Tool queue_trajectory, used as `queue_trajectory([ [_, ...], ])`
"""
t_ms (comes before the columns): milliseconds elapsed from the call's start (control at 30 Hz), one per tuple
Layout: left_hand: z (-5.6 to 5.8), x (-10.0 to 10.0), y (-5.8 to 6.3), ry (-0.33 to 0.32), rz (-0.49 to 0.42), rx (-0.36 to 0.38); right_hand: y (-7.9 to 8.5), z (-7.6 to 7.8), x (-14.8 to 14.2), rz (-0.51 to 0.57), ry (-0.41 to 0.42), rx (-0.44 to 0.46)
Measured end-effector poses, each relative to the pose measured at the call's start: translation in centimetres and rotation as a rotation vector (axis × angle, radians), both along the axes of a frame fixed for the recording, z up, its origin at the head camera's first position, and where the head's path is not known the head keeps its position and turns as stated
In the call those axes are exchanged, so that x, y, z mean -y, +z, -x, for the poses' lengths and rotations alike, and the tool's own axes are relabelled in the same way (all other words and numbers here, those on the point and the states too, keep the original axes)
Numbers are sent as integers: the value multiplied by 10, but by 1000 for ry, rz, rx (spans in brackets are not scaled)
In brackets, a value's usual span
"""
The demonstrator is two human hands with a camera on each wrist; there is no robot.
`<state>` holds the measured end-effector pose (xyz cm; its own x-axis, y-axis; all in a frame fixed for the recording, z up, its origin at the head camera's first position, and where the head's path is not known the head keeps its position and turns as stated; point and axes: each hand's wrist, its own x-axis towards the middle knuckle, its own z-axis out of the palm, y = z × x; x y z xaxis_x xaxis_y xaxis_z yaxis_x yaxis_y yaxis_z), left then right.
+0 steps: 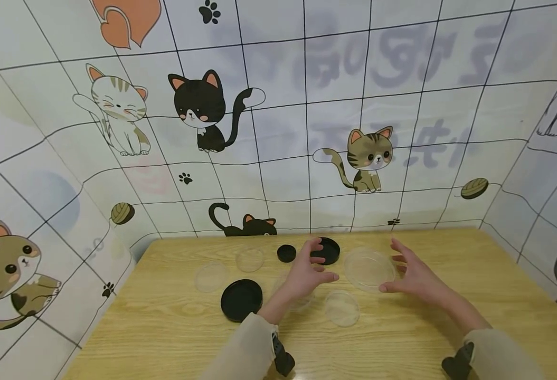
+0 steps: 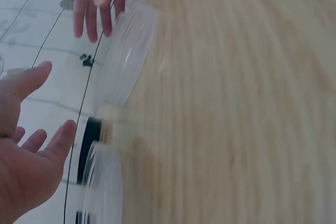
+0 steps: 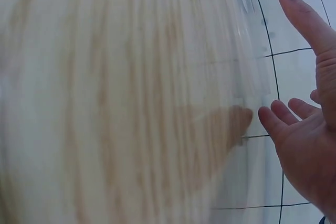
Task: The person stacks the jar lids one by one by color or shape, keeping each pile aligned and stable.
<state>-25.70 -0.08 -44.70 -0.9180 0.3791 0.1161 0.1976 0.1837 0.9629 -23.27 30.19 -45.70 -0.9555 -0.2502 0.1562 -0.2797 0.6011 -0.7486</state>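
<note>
Both bare hands hover over the wooden table with nothing held. My left hand [image 1: 305, 272] has its fingers spread and lightly bent, just left of a large clear round container [image 1: 368, 270]. Right of that container is my right hand [image 1: 413, 274], its fingertips close to the rim; contact cannot be made out. Behind the left hand lies a black round lid [image 1: 328, 252], partly covered by its fingers. A clear round piece [image 1: 302, 303] shows partly under the left wrist. In the left wrist view the large clear container [image 2: 126, 56] stands between the two hands.
On the wooden table [image 1: 378, 348] also lie a large black disc [image 1: 242, 300], a small black disc [image 1: 286, 253], and clear round pieces at left [image 1: 211, 276], back [image 1: 249, 260] and front [image 1: 342, 308]. A cat-print cloth wall [image 1: 283, 132] borders the back and sides.
</note>
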Motion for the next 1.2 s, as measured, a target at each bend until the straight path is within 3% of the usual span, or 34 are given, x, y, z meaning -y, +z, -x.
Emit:
queue_trajectory([
  [200, -3, -22, -5, -18, 27, 1, -3, 3, -4, -27, 4, 38],
  [500, -1, -35, -14, 45, 83, 22, -5, 5, -8, -31, 22, 62],
  [700, 0, -40, -13, 32, 109, 5, -8, 7, -12, -41, 25, 56],
  [1200, 2, -52, -7, 48, 174, 57, -10, 11, -12, -79, 39, 72],
])
